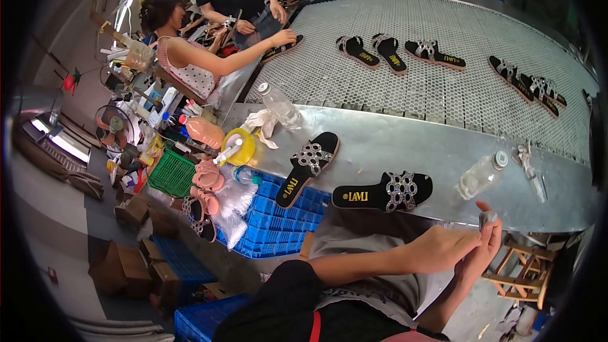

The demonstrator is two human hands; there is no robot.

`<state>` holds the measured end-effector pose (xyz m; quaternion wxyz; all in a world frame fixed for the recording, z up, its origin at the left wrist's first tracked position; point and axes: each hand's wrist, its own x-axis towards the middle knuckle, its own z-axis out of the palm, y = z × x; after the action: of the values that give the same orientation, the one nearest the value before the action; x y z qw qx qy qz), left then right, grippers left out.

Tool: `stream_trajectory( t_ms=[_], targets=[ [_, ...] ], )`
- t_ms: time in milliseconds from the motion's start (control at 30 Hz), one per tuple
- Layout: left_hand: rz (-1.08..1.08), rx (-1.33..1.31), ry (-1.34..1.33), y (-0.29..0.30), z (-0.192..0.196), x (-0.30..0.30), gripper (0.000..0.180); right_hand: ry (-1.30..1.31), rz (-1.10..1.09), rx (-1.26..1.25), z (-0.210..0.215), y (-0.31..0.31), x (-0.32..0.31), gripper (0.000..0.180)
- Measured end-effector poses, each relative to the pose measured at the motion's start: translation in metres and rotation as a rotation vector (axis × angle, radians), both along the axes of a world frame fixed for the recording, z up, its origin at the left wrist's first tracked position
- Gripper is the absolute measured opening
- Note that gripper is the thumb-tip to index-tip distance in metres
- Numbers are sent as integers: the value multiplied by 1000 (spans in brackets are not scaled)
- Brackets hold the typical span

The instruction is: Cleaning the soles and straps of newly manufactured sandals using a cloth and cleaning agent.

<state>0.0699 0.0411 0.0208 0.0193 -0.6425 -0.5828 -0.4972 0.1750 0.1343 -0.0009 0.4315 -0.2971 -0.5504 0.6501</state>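
In front of my body at lower right, my left hand (440, 248) is closed, its fingers against my right hand. My right hand (489, 244) points upward with its fingers bent together; a small grey piece (487, 217) sits at the fingertips, and whether it is held or worn cannot be told. Whatever the left fingers grip is hidden. Nearest on the metal table edge lies a black slide sandal (361, 197) with a jewelled cutout strap. Its like, a second sandal (294, 183), rests tilted to the left. Beyond my hands lies a clear bottle (482, 174) with white contents.
A mesh conveyor (430, 19) carries several jewelled sandals. Scissors (532, 171) lie at the right; another clear bottle (282, 106) and a yellow tape roll (238, 147) sit left. Blue crates (278, 221) stand below the table. Two people work at the far left; one touches a sandal (282, 49).
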Motion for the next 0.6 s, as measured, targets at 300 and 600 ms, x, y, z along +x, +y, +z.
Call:
stream_trajectory(
  t_ms=[300,600],
  targets=[
    [-51,71,264,22,3,-5,42,245,-111,-236,-3,39,32,21],
    [395,-21,-347,103,-37,-39,102,314,-152,-289,-20,67,38,19]
  ],
)
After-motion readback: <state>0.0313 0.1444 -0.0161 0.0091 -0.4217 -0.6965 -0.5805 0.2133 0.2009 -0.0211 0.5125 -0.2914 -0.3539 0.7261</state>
